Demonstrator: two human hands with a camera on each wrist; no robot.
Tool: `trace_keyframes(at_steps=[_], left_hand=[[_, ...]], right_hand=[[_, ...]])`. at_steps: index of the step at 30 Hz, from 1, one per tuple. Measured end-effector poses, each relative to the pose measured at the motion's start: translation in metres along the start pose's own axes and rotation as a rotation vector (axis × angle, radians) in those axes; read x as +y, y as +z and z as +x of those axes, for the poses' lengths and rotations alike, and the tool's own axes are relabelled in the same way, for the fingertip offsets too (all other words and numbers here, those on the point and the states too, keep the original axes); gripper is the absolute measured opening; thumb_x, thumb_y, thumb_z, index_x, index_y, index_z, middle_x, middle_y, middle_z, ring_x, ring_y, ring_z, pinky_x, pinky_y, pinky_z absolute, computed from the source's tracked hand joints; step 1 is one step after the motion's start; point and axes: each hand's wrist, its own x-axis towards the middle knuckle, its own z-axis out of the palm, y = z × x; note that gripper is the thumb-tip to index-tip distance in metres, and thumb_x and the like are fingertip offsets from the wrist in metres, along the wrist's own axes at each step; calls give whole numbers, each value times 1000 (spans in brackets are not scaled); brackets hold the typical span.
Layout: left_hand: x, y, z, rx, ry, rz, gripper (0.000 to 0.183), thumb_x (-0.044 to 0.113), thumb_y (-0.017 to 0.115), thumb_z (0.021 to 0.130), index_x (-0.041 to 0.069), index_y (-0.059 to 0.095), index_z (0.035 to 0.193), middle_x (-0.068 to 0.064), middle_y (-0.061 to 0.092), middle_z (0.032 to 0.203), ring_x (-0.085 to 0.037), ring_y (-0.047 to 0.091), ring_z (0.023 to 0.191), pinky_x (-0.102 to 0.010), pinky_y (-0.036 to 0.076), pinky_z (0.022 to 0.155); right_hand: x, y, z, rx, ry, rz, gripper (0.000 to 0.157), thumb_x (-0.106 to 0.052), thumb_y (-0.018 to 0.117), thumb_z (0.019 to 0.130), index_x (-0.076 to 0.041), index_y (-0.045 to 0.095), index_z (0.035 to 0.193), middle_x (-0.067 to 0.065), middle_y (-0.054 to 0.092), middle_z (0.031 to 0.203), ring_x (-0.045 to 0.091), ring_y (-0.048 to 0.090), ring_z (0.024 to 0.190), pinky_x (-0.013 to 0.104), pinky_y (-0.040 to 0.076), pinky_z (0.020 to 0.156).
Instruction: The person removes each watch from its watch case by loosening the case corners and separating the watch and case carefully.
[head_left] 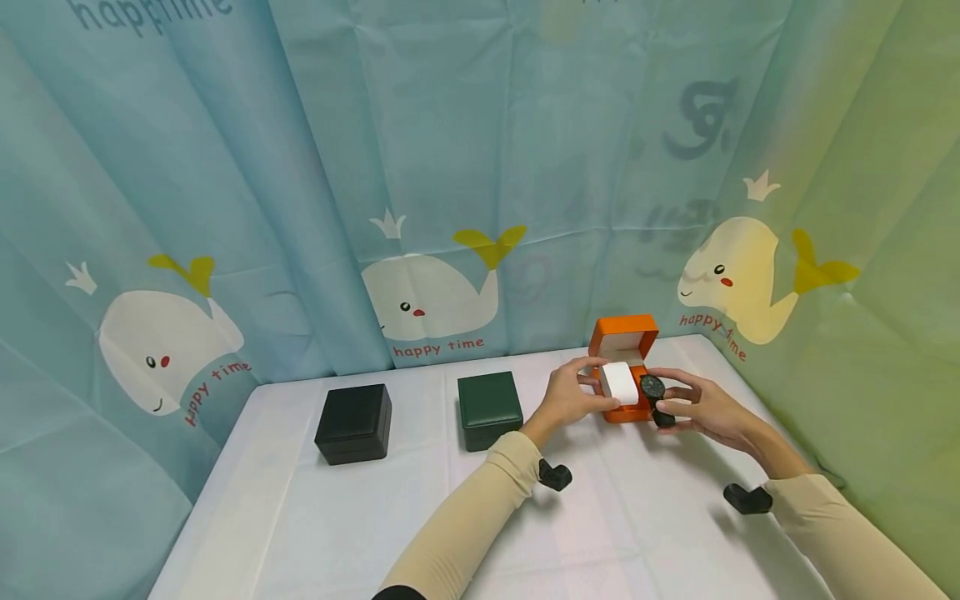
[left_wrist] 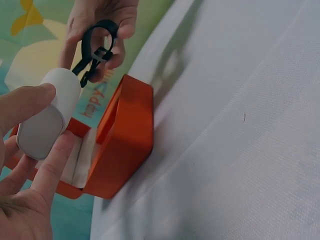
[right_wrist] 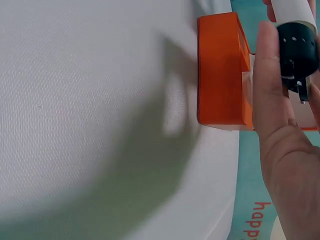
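Observation:
In the head view my left hand (head_left: 566, 397) grips a white watch cushion (head_left: 620, 384) between thumb and fingers. To its right, my right hand (head_left: 708, 410) pinches a black wristwatch (head_left: 652, 387), dial up. The left wrist view shows the watch strap (left_wrist: 86, 46) buckled into a loop, close to one end of the cushion (left_wrist: 65, 82); whether they touch I cannot tell. Both are held at an orange watch box (head_left: 626, 323), whose lid stands raised and shows a pale lining. The hands and cushion hide much of the box's inside.
A closed green box (head_left: 491, 404) sits left of my left hand, and a closed black box (head_left: 354, 423) lies farther left. All stand on a white-covered table (head_left: 300, 533). A printed curtain (head_left: 450, 167) hangs behind and along the sides.

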Motion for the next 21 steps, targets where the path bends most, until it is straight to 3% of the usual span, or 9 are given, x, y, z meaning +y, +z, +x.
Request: trace_keyframes(at_steps=[4,11,16,21], left_hand=[[0,-1,1,9,6,-2,63,12,94,74,19,69,131,5,62,128,-23,72,106,-20,55,72],[0,-1,1,6,-3,-11,63,11,94,73,18,69,131,4,63,127,-26,71,108,-20,55,72],[0,-1,1,11,-14,4,62,12,94,73,20,70,130,4,62,129,-27,70,109,-20,55,73],[1,0,0,7,-19,2,61,12,94,74,19,69,130,4,62,130,-28,70,110,-20,55,74]], right_hand=[[-3,1,-1,-4,-11,-6,68,0,65,99,-5,32,158,20,50,122,20,66,104,61,53,91],[-4,1,-3,74,-24,-66,71,-1,70,96,-3,34,158,21,56,121,20,68,102,53,58,86],[-3,-1,-6,90,-42,-86,71,1,71,95,-8,38,157,27,54,124,26,68,103,53,59,83],[-3,-2,-11,95,-58,-120,73,-1,72,94,-5,36,157,31,53,125,29,69,104,54,59,80]])
